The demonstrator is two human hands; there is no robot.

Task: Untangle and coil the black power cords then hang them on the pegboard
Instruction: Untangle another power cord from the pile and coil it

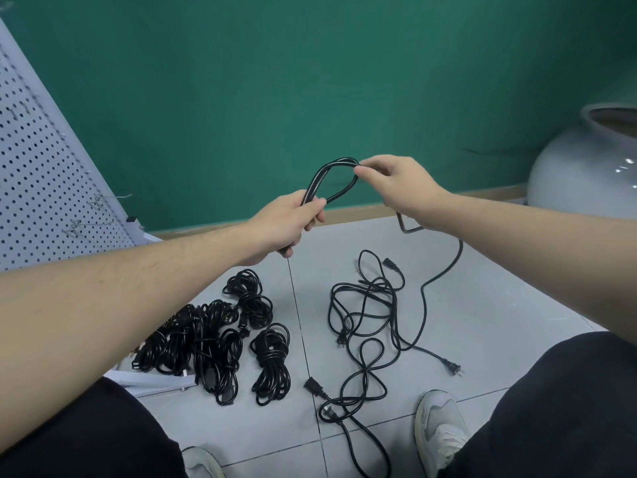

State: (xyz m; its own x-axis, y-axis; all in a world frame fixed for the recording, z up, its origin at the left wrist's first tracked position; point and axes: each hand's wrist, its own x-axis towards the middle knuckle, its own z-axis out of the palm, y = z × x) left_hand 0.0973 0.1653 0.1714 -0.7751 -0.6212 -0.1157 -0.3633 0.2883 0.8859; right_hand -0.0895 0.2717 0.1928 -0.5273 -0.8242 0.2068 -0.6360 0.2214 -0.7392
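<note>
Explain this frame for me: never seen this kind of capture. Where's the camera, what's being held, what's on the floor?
There is no robot here. One wide-angle camera on a person's head looks down at their bare hands. The left hand grips a black cord loop; the right hand pinches its top. On the tiled floor lie coiled cord bundles on the left and a loose tangle of cords on the right. A white pegboard with hooks leans on the left. A grey vase stands to the right.
</note>
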